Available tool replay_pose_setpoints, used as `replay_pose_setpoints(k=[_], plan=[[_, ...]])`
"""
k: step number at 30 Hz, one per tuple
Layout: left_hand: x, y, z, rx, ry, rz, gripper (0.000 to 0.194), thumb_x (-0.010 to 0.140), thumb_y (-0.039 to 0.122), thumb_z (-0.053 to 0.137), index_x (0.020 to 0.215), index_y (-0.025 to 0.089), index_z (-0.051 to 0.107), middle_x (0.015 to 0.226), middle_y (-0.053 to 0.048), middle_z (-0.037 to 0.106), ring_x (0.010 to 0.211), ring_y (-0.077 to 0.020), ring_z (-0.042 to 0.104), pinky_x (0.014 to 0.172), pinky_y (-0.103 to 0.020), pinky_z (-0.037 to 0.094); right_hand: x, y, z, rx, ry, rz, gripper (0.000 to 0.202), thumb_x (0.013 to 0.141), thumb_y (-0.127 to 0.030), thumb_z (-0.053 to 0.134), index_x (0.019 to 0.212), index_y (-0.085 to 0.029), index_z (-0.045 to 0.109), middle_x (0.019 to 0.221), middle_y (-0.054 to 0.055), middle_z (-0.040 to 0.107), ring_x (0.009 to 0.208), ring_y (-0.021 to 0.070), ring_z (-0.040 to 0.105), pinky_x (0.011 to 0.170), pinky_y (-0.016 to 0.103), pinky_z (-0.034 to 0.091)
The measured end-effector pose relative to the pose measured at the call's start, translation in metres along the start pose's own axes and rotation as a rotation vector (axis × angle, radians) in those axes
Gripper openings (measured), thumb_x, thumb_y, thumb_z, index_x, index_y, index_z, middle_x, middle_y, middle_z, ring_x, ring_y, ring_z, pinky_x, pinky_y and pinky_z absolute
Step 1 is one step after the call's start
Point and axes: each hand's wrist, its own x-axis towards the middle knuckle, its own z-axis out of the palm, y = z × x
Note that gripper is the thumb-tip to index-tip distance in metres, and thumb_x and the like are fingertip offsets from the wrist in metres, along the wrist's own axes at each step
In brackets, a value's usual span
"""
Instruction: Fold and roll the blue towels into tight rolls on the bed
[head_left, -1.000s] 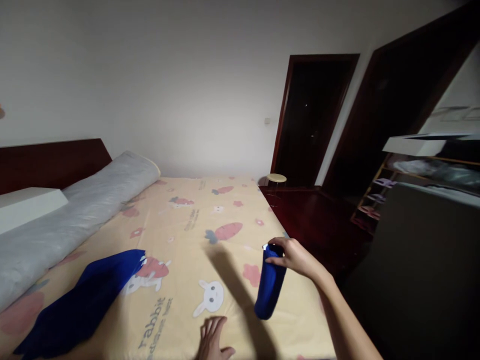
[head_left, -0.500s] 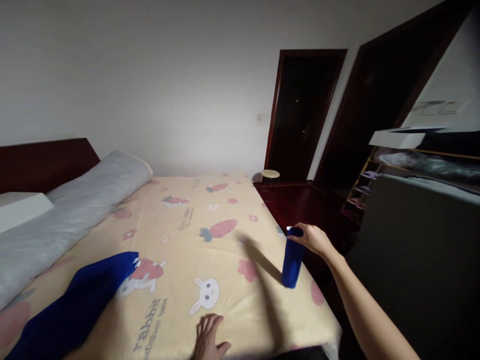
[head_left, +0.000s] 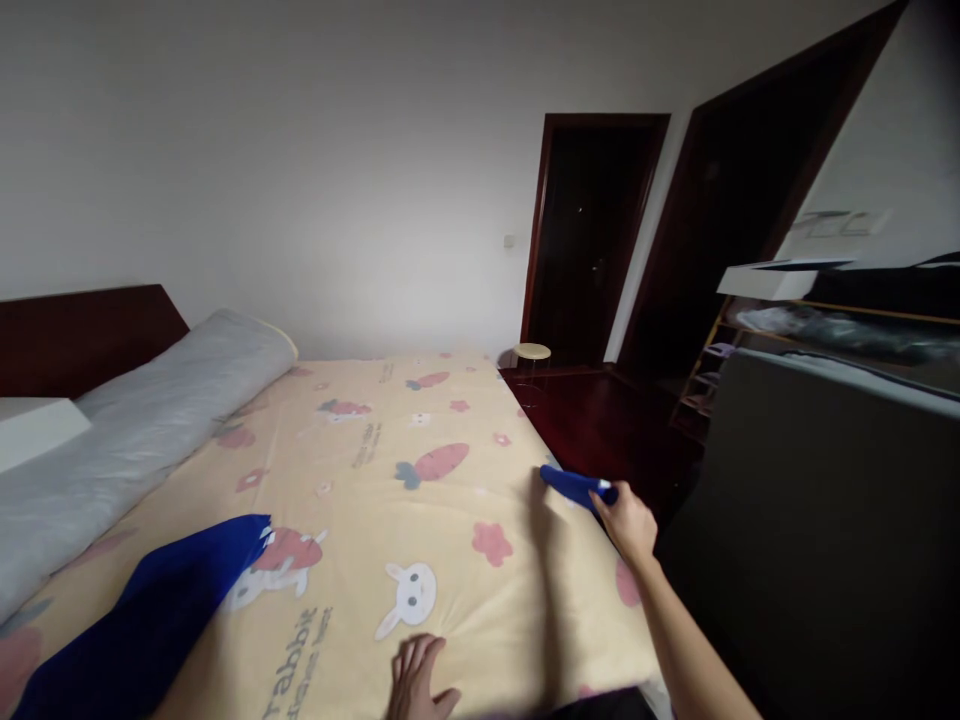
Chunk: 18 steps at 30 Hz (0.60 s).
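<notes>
Sheet (head_left: 375,510) reads "rabbit"; right hand (head_left: 630,522), grip closed on blue roll (head_left: 571,486), probably cloth; left hand (head_left: 418,680) spread, empty.

Grey roll (head_left: 180,400) is lying along the dark headboard (head_left: 82,335); white block (head_left: 37,430) is showing at far left. Round stool (head_left: 532,351) is standing near the dark door (head_left: 592,230), small wall plate (head_left: 509,242) showing left of it. Right side: white box (head_left: 769,282) is sitting on a rack (head_left: 885,311), dark panel (head_left: 810,520) standing in front.

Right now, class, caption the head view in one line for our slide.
Left hand on the printed bedsheet; near its edge, the right hand holds a blue cloth.
</notes>
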Motion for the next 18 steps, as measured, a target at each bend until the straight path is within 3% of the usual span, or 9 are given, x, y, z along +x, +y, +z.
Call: replay_pose_setpoints(k=[2, 6, 10, 13, 18], plan=[[0.001, -0.002, 0.002, -0.002, -0.011, 0.001, 0.066, 0.063, 0.031, 0.066, 0.128, 0.036, 0.06, 0.139, 0.0, 0.06, 0.134, -0.0308, 0.044, 0.111, -0.043, 0.033, -0.036, 0.018, 0.028, -0.021, -0.107, 0.087, 0.022, 0.091, -0.041, 0.049, 0.101, -0.025, 0.06, 0.083, 0.012, 0.071, 0.075, 0.0285, 0.07, 0.064, 0.035, 0.047], [0.004, -0.003, 0.002, -0.014, -0.031, 0.002, 0.066, 0.062, 0.031, 0.066, 0.128, 0.038, 0.06, 0.139, 0.001, 0.06, 0.135, -0.0327, 0.044, 0.111, -0.046, 0.033, -0.084, 0.04, 0.066, -0.068, -0.219, 0.199, 0.018, 0.083, -0.035, 0.055, 0.092, -0.021, 0.06, 0.072, 0.01, 0.07, 0.07, 0.0307, 0.071, 0.064, 0.038, 0.05], [0.002, 0.0, 0.001, -0.032, -0.02, 0.002, 0.064, 0.063, 0.032, 0.066, 0.126, 0.042, 0.06, 0.138, 0.002, 0.06, 0.134, -0.0335, 0.044, 0.111, -0.047, 0.033, -0.107, 0.053, 0.087, -0.147, -0.21, 0.233, 0.028, 0.085, -0.039, 0.047, 0.105, -0.021, 0.058, 0.088, 0.013, 0.071, 0.089, 0.0317, 0.07, 0.077, 0.043, 0.051], [0.0, 0.002, 0.001, -0.054, -0.002, 0.013, 0.061, 0.063, 0.032, 0.067, 0.123, 0.041, 0.062, 0.136, 0.001, 0.062, 0.132, -0.0338, 0.046, 0.11, -0.047, 0.035, -0.124, 0.061, 0.1, -0.205, -0.138, 0.173, 0.031, 0.085, -0.04, 0.044, 0.106, -0.021, 0.058, 0.098, 0.017, 0.07, 0.1, 0.0337, 0.067, 0.085, 0.046, 0.05], [-0.003, 0.006, -0.005, -0.095, 0.055, 0.034, 0.059, 0.061, 0.028, 0.063, 0.119, 0.036, 0.064, 0.131, 0.0, 0.064, 0.127, -0.0299, 0.051, 0.107, -0.044, 0.041, -0.145, 0.067, 0.111, -0.191, -0.163, 0.188, 0.037, 0.082, -0.043, 0.042, 0.106, -0.02, 0.059, 0.1, 0.019, 0.07, 0.103, 0.0342, 0.066, 0.09, 0.046, 0.049]])
